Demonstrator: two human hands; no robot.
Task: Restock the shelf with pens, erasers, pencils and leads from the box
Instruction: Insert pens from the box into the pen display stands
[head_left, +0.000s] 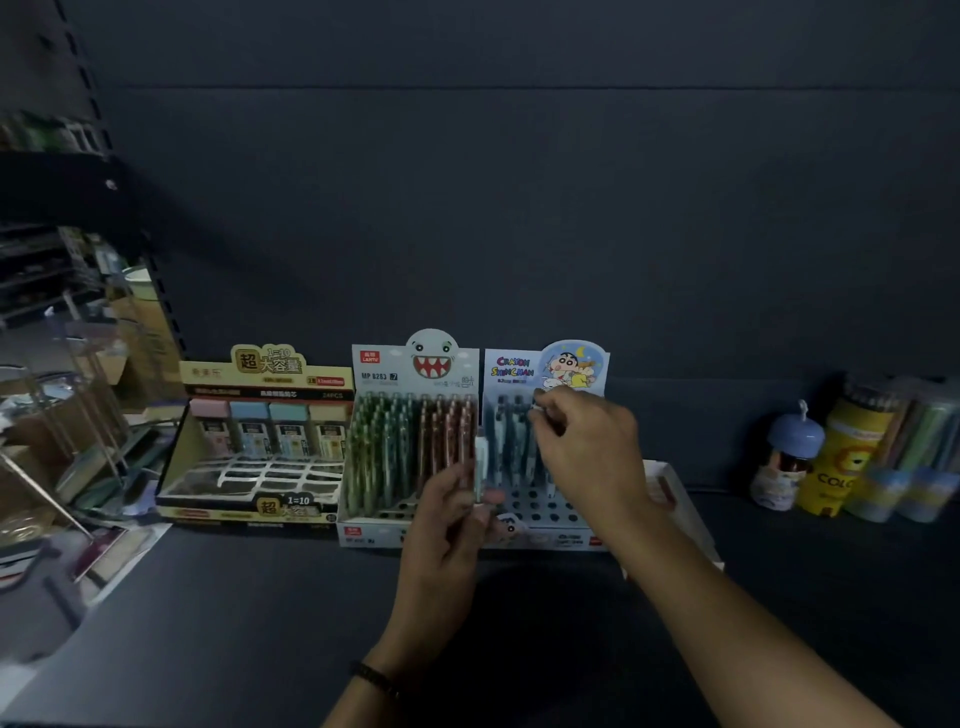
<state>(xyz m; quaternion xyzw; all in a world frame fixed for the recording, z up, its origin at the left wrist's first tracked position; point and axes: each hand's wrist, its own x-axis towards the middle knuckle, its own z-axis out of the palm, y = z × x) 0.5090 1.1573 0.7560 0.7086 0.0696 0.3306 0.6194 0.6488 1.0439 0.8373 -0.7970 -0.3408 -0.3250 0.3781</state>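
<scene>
The white pen (481, 457) stood upright in the left hand (447, 525), whose fingers were curled round its lower half, just near of the seam between the two pen displays. The right hand (587, 447) reached over the cartoon display box (545, 364), its fingers pinched together on the top of a second pen (537, 412) in that box's far rows. The near holes of the box still gaped unfilled, so I judged the step to be seating pens one at a time into this display, with much of it left to fill.

The next move would call for pressing the second pen straight down into its hole, then taking the white pen across from the left hand and finding a free hole without knocking the neighbours.

To the left stood the shark display box (415, 364), nearly full of green and pink pens, and left of it the lead refill display (270, 374), stocked only along its far row. All sat on the dark shelf (260, 597). A white open box (670, 483) showed partly behind the right forearm; colour tubs (841, 457) stood far right.
</scene>
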